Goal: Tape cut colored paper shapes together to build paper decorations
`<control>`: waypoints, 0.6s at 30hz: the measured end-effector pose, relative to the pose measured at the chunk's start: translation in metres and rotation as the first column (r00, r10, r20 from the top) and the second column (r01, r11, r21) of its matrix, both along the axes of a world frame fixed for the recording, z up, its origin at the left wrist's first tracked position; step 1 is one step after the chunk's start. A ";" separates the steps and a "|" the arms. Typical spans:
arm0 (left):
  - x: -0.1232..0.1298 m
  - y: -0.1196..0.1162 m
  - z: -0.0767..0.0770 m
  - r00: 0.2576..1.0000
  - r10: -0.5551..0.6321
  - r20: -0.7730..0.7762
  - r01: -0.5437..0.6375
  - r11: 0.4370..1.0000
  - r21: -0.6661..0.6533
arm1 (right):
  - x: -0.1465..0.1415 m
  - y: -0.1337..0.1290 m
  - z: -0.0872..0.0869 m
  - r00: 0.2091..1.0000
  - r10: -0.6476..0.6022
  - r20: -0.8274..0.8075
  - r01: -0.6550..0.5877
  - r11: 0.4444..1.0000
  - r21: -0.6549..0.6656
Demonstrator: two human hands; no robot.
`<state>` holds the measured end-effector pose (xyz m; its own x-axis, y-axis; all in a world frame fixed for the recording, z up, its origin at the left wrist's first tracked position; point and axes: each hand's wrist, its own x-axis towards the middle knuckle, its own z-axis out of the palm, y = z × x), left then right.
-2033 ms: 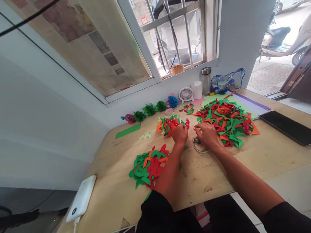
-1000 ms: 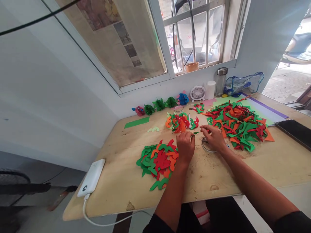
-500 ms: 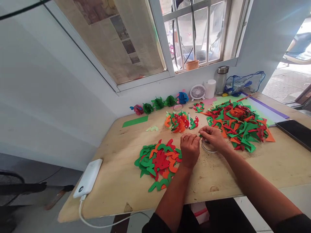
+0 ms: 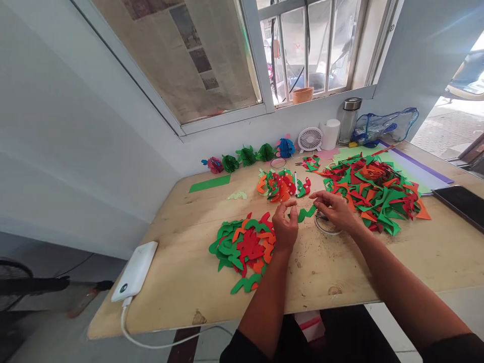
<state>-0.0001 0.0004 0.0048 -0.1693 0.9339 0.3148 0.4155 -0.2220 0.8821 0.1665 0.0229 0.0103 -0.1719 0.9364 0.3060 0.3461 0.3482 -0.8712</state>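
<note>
The right hand [image 4: 337,207] pinches one end of a wavy green cutout [image 4: 307,213] between thumb and fingers, just above the wooden tabletop [image 4: 177,252]. The left hand [image 4: 285,227] has its grip parted, thumb and index finger spread beside the cutout's other end; whether they touch it, I cannot tell.

Around that cutout as a clock centre, a heap of red, green and orange scraps [image 4: 381,194] lies between 2 and 3 o'clock, and a loose pile of cutouts [image 4: 236,247] at 8. At 11 a smaller pile [image 4: 278,185] has a white pen [image 4: 296,184] by it.

The containers stand farther back: a transparent blue-trimmed pouch [image 4: 403,121] between 1 and 2 o'clock, blue items inside too indistinct to name; a silver-lidded glass bottle [image 4: 348,126] at 1, contents unclear; and at 12, on the windowsill, a terracotta-coloured pot [image 4: 302,96], its inside hidden.
</note>
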 end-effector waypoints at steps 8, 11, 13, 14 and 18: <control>0.006 0.003 -0.005 0.815 -0.280 0.508 0.437 0.872 -0.221 | -0.001 -0.002 0.000 0.995 -0.013 0.097 0.009 0.999 0.043; 0.007 0.001 -0.002 0.755 -0.288 0.589 0.503 0.831 -0.237 | -0.002 -0.002 -0.002 0.995 -0.042 0.088 0.037 0.998 0.052; 0.007 0.001 -0.002 0.738 -0.279 0.615 0.523 0.812 -0.259 | -0.004 -0.002 -0.003 0.995 -0.053 0.082 0.048 0.997 0.059; 0.007 0.001 -0.002 0.732 -0.275 0.624 0.534 0.800 -0.274 | -0.006 -0.003 -0.003 0.995 -0.055 0.079 0.050 0.997 0.064; 0.007 0.002 -0.004 0.720 -0.292 0.630 0.578 0.754 -0.311 | -0.011 -0.004 -0.004 0.996 -0.051 0.073 0.044 0.995 0.088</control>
<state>0.0068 0.0027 0.0009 0.2968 0.9391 -0.1732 -0.1682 0.2300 0.9586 0.1559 0.0187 0.0064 -0.1536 0.9146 0.3740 0.4276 0.4028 -0.8093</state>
